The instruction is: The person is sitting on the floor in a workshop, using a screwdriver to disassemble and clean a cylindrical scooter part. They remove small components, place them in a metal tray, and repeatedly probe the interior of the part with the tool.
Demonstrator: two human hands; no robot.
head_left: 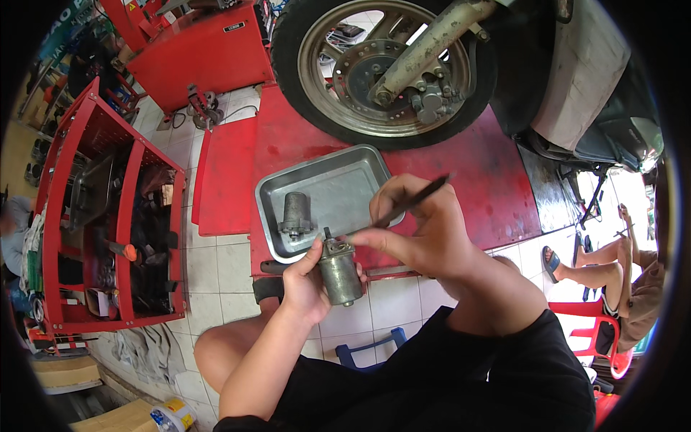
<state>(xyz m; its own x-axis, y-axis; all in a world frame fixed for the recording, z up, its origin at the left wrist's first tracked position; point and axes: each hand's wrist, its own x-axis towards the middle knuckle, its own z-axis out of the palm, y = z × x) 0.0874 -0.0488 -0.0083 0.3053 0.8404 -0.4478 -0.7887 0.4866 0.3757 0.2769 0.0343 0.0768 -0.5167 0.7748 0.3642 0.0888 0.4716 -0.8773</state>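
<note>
My left hand (307, 283) is closed around a small cylindrical metal starter motor (341, 279), held tilted over the near edge of the red platform. Its end with the short shaft points up and away from me. In my right hand (430, 232) is a slim dark stick-like tool (417, 199), gripped among the fingers; its exact kind is unclear. The right thumb tip reaches to the motor's upper end. Just beyond, a grey metal tray (345, 162) holds a second grey cylindrical motor part (296, 213), standing in its left side.
A motorcycle's front wheel (381, 137) rests on the red platform (497, 173) beyond the tray. At left stands a red tool trolley (128, 237). A dark handle (273, 267) lies by the tray's near corner. Another person sits at right on a red chair (586, 311).
</note>
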